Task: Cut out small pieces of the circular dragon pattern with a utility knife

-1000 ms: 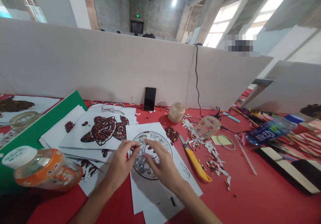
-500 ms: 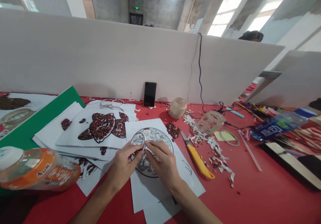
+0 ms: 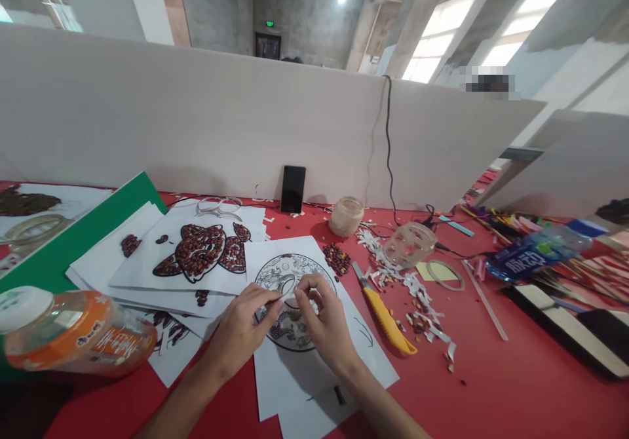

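1 open clear jar (image 3: 38, 232) stands at the far left, behind a slanting green board (image 3: 140, 193); before them sits a bottle with an orange label (image 3: 86, 327), its white cap toward the left edge. Next comes a stack of white sheets (image 3: 101, 255), the top sheet bearing a fox-like picture filled with dark red beans (image 3: 201, 249). Person's left hand (image 3: 246, 321) has thumb and forefinger pinched on a thin pale strip (image 3: 287, 284), which curves in the gap between the 2 hands, over a round line drawing (image 3: 285, 341) on white paper. Just right of it, the right hand (image 3: 322, 314) curls thumb and forefinger toward the strip; whether they grip it I cannot tell. Behind the hands, a phone (image 3: 293, 190) leans on a white partition (image 3: 221, 118). Farther right are a cloudy jar (image 3: 346, 216), a bean pile (image 3: 337, 259), a yellow-handled utility knife (image 3: 386, 314), white paper scraps (image 3: 420, 288), a second clear jar (image 3: 409, 246) and, near the right edge, a blue-labelled bottle (image 3: 525, 255).
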Available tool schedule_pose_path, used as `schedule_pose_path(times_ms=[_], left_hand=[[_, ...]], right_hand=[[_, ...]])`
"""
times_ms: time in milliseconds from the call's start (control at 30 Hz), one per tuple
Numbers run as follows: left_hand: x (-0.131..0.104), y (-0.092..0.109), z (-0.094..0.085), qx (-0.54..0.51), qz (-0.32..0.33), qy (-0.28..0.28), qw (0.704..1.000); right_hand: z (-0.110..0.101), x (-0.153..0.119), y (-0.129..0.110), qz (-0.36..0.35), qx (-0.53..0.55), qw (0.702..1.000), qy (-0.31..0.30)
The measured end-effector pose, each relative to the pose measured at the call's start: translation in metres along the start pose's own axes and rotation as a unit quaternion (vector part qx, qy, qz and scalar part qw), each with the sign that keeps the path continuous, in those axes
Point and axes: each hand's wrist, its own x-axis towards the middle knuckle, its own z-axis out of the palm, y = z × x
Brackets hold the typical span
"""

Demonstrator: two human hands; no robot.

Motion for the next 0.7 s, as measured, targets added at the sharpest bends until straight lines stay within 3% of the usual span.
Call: schedule_pose_path(times_ms=[233,367,433,533,700], left_hand=[[0.002,0.002,-0.004,0.021,0.004,0.032,0.999],[0.001,0.006,-0.004,0.023,0.018,0.027,0.999],[0.001,0.006,-0.003,0.038,0.028,0.028,0.998],[-0.001,0.001,-0.001,0.067,0.057,0.018,0.996],[-0.001,-0.003,0.001,0.091,0.085,0.014,0.992]], right_hand=[[0.002,-0.001,0.005,0.105,0.218,0.969,-0.048],[0.002,0.0,0.008,0.112,0.259,0.959,-0.03],[0.001,0.0,0.005,0.085,0.214,0.972,-0.037],[0.0,-0.001,-0.001,0.013,0.061,0.996,-0.06],[0.0,-0.005,-0.001,-0.1,-0.105,0.987,-0.072]])
